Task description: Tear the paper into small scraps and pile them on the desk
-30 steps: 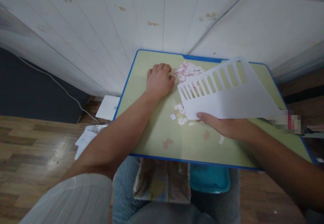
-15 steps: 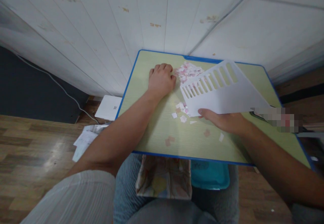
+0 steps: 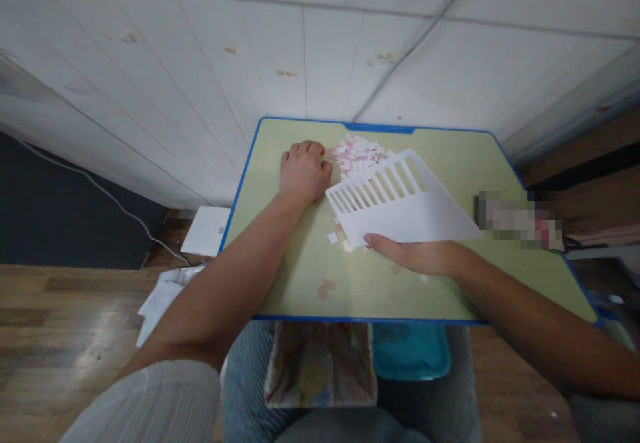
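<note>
My right hand [image 3: 415, 253] grips the lower edge of a white plastic scraper [image 3: 400, 216], a flat slanted sheet with a row of slots that lengthen to the right. I hold it tilted over the tabletop, thumb on its near face. Behind its slots lies a heap of small white and pink paper scraps [image 3: 360, 154]. A few loose scraps [image 3: 333, 237] show by its lower left corner. My left hand [image 3: 306, 171] rests palm down on the table, just left of the heap, fingers bent a little and apart, holding nothing.
The pale green table [image 3: 280, 296] has a blue rim and stands against a white panelled wall [image 3: 275, 43]. A blurred-out object [image 3: 520, 219] lies at its right. Below the near edge, a patterned fabric bin [image 3: 320, 369] and a turquoise tray [image 3: 413, 356] sit at my lap.
The scraper in my right hand has moved left and toward me, covering more of the loose scraps. My left hand stays beside the heap. The camera view has shifted slightly.
</note>
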A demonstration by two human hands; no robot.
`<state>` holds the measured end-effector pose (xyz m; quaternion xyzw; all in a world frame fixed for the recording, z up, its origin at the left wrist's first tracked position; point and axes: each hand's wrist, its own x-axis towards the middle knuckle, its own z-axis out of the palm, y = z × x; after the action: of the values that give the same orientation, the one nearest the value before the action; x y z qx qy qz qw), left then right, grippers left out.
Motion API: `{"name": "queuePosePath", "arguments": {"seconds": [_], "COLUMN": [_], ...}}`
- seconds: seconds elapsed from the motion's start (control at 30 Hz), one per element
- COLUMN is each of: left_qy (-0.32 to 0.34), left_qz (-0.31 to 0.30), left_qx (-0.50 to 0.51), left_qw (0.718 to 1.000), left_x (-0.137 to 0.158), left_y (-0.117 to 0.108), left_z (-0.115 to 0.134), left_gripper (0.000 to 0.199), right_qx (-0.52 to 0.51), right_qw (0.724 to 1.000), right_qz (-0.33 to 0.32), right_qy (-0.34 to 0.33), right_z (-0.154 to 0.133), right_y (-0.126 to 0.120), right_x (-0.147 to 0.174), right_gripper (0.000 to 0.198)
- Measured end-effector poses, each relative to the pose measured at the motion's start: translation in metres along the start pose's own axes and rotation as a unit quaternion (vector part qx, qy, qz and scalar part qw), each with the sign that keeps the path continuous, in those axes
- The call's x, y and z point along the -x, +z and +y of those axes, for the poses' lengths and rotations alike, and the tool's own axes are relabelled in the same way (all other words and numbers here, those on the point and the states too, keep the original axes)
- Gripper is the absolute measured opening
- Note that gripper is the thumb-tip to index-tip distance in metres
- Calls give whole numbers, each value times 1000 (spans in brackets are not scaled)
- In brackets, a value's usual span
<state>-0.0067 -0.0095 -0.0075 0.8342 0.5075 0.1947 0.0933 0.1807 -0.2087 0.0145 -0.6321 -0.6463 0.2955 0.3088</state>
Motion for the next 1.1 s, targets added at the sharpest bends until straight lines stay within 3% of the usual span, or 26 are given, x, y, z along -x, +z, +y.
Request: {"name": "queuePosePath", "arguments": {"seconds": [0.1,0.23,0.37,0.53,0.63,0.87,1.1], "left_qy": [2,3,5,5,10,16,20], "left_qz": [-3,1,6,0,4,5,10], "left_qx": [-7,-7,-10,-21,-20,-9,-4], "left_qw": [1000,1000,1000,1000,1000,1000,1000], "left_x": [0,-1,-5,-9,-10,-11,-11], "left_y": [-2,-1,0,0,1,5,7], "left_z": [-1,-4,-8,-10,-11,-11,-12], "left_gripper": [31,31,33,35,36,37,34], "right_qx": [2,-8,-77,-81,-85,-116,-62], "right_qw": [1000,995,980,969,969,964,960], "right_qz": [23,89,138,214,221,228,219], "right_qy": [-9,39,121,92,67,72,163], "right_z": [-8,-12,-7,-8,-11,-14,-23], "right_y": [-8,-12,9,35,33,21,12], "right_x": [-2,16,50,74,78,90,105], "right_gripper": [40,24,35,27,23,37,47]}}
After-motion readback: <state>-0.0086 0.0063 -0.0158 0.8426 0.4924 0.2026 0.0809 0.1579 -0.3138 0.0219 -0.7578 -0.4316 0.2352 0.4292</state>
